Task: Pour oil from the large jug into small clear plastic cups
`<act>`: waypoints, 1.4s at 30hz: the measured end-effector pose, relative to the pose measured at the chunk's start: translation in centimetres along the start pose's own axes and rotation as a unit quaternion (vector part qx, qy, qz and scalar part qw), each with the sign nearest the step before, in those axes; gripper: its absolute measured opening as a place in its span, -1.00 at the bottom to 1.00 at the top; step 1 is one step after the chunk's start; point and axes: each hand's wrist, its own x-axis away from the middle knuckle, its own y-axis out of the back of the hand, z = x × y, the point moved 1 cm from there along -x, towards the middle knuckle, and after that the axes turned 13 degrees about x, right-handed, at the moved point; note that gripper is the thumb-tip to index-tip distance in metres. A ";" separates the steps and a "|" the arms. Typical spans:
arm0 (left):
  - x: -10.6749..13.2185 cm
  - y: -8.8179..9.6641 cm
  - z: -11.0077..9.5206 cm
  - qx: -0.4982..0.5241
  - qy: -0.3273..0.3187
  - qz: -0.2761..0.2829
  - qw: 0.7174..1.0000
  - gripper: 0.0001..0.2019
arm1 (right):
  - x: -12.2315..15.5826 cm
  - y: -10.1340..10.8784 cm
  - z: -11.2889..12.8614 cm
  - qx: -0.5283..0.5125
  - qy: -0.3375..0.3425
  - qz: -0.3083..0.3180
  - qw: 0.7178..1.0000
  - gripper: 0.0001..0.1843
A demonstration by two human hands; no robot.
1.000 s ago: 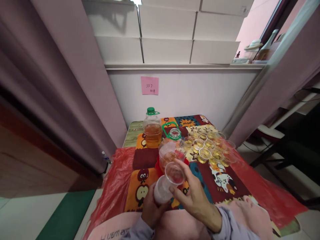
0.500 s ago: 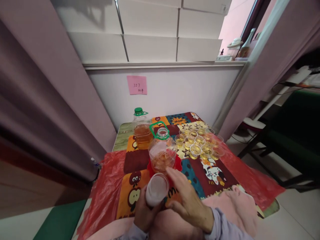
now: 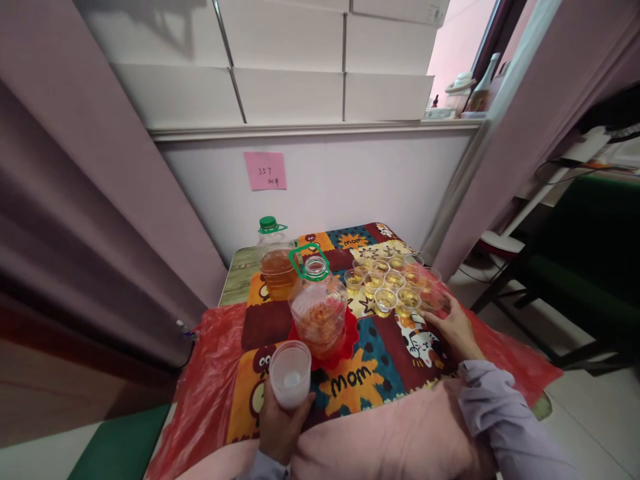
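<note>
Movement on the right: my right grip (image 3: 453, 327) has left the cup stack (image 3: 290, 373) and now sits by the filled cups (image 3: 390, 283) on the table (image 3: 240, 277). Its fingers are against the nearest cup (image 3: 431, 300), but I cannot tell whether they clasp it. One cup seems dealt out. My left grip (image 3: 280, 427) stays wrapped around the stack.

Jug (image 3: 319, 310) and cups (image 3: 387, 283) ahead; free cloth (image 3: 380, 373) nearer

Rear wall (image 3: 350, 180) white, a pink note (image 3: 265, 171) stuck on it. White boxes (image 3: 290, 60) stacked on the ledge (image 3: 310, 129) above. Mauve left curtain (image 3: 75, 200) and right curtain (image 3: 530, 100) hang full height. Daylight enters at the window (image 3: 460, 33), upper right. Floor of pale tiles (image 3: 595, 413), with a green patch (image 3: 120, 447) lower left.
</note>
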 end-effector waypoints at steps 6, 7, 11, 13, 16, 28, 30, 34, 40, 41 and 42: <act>0.4 -0.1 -1.0 0.072 0.032 -0.036 0.996 -0.43 | -0.9 -1.8 -2.0 -0.042 -0.035 -0.031 0.998 -0.02; 0.4 -0.1 -1.1 0.074 0.033 -0.036 0.996 -0.44 | -0.8 -1.6 -2.0 -0.054 -0.044 -0.042 0.997 -0.03; 0.0 0.1 -0.7 0.070 0.045 0.002 0.997 -0.40 | 0.2 1.0 -0.1 -0.066 -0.050 -0.094 0.992 -0.01; -0.2 0.3 -0.4 0.070 0.048 0.011 0.996 -0.36 | 0.9 2.8 2.6 -0.085 -0.024 -0.109 0.990 -0.03; -0.3 0.5 -0.1 0.074 0.048 0.021 0.996 -0.36 | 2.2 5.3 8.7 -0.205 0.045 -0.069 0.975 -0.08; -0.1 0.9 -1.4 0.089 0.056 0.049 0.993 -0.35 | 4.8 5.7 29.5 -0.215 0.327 0.164 0.906 -0.25; 0.2 0.7 -1.4 0.097 0.055 0.034 0.993 -0.36 | 4.4 5.1 30.7 -0.169 0.360 0.153 0.905 -0.26; 0.7 0.2 -1.4 0.110 0.062 0.004 0.992 -0.39 | 4.0 4.4 31.9 -0.095 0.416 0.109 0.898 -0.30; 0.7 -0.1 -2.3 0.135 0.073 -0.015 0.988 -0.44 | 3.9 4.5 32.8 -0.013 0.485 0.049 0.873 -0.34; 0.7 -0.1 -2.5 0.139 0.076 -0.017 0.987 -0.45 | 3.9 4.5 33.0 -0.001 0.494 0.041 0.868 -0.34; 0.6 0.0 -2.8 0.139 0.080 -0.016 0.987 -0.46 | 3.9 4.6 33.1 0.010 0.503 0.032 0.863 -0.34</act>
